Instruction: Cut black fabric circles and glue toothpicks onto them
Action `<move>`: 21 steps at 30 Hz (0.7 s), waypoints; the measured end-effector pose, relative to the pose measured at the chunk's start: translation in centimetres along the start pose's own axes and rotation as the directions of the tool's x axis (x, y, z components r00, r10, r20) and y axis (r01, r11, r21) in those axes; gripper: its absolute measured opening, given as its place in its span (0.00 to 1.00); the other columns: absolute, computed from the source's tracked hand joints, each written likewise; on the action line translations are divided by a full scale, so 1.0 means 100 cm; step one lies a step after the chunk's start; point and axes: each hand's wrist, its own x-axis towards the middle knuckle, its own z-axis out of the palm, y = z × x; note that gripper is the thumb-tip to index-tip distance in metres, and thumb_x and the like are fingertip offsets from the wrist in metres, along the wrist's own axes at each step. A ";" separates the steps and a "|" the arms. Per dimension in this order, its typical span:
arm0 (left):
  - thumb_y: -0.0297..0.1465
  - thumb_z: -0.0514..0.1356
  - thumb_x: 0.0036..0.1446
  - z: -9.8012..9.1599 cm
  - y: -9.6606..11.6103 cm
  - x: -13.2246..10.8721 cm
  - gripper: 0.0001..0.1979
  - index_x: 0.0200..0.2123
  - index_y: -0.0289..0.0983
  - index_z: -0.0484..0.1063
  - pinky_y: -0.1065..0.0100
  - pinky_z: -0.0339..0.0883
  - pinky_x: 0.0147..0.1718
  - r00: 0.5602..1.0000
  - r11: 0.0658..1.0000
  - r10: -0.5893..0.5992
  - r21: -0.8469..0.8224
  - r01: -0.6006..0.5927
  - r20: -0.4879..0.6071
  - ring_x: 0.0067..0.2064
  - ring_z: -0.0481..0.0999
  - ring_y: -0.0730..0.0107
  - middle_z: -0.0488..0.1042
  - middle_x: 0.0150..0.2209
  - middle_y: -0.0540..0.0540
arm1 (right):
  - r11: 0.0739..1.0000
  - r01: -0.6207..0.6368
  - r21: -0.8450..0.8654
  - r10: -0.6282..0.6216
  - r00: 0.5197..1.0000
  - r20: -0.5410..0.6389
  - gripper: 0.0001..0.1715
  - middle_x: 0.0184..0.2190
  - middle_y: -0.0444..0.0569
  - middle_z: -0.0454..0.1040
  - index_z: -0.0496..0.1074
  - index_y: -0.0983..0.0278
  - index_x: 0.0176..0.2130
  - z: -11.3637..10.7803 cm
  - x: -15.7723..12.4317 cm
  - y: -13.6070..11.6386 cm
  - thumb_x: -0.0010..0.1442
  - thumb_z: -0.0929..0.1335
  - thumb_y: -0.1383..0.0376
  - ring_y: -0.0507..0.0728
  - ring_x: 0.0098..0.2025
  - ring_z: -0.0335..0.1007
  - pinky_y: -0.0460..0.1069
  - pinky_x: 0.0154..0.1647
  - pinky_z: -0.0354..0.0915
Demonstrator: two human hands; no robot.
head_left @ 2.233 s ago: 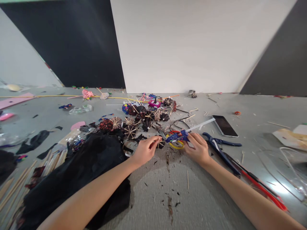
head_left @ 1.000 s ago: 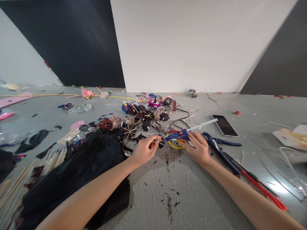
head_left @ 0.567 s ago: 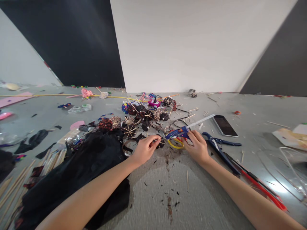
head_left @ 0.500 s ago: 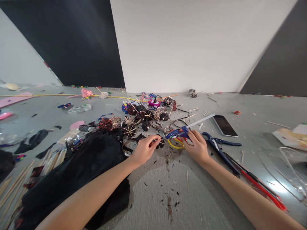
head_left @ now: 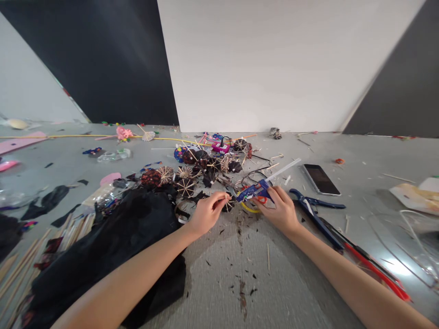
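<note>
My left hand (head_left: 207, 214) is closed in a pinch on a miniature umbrella (head_left: 228, 204) with pale stick ribs and black fabric. Part of that umbrella is hidden behind the fingers. My right hand (head_left: 281, 209) is wrapped round a blue hot glue gun (head_left: 254, 191), its nozzle pointing left, close to the umbrella. Whether nozzle and umbrella touch, I cannot tell. A long translucent glue stick (head_left: 284, 169) juts from the gun's back. Under the gun lie the yellow and red handles of scissors (head_left: 251, 208).
Several finished-looking small umbrellas (head_left: 185, 187) crowd the floor beyond my hands, near a magenta plug adapter (head_left: 220, 147). Black fabric (head_left: 137, 228) and wooden sticks (head_left: 73, 230) lie left. Blue-handled cutters (head_left: 318, 217), a phone (head_left: 321, 179) and a red-black tool (head_left: 373, 267) lie right.
The glue gun has shifted slightly left, and its glue stick's rear end has moved left and closer. My left hand has barely moved, still pinching the umbrella.
</note>
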 end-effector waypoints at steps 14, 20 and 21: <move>0.34 0.56 0.72 -0.001 -0.002 -0.001 0.10 0.50 0.40 0.75 0.72 0.76 0.42 0.999 0.999 0.033 0.020 -0.033 0.028 0.43 0.85 0.69 0.84 0.44 0.45 | 0.998 0.029 0.059 -0.033 0.996 0.079 0.14 0.35 0.50 0.71 0.72 0.62 0.49 -0.001 0.000 -0.002 0.65 0.72 0.61 0.58 0.34 0.69 0.53 0.35 0.69; 0.34 0.56 0.72 -0.001 -0.004 -0.002 0.10 0.50 0.41 0.75 0.72 0.76 0.43 0.999 1.000 0.023 0.018 -0.024 0.048 0.43 0.84 0.69 0.84 0.44 0.45 | 0.996 0.040 0.077 -0.049 0.993 0.110 0.17 0.37 0.52 0.72 0.71 0.62 0.55 -0.001 0.000 -0.002 0.67 0.70 0.62 0.59 0.36 0.71 0.53 0.36 0.71; 0.34 0.56 0.72 -0.001 -0.004 -0.002 0.10 0.50 0.41 0.75 0.72 0.76 0.43 0.999 1.000 0.021 0.020 -0.022 0.050 0.43 0.84 0.69 0.84 0.44 0.45 | 0.996 0.050 0.076 -0.059 0.992 0.115 0.18 0.37 0.52 0.72 0.71 0.62 0.56 -0.001 0.000 -0.002 0.68 0.70 0.62 0.60 0.36 0.72 0.53 0.36 0.71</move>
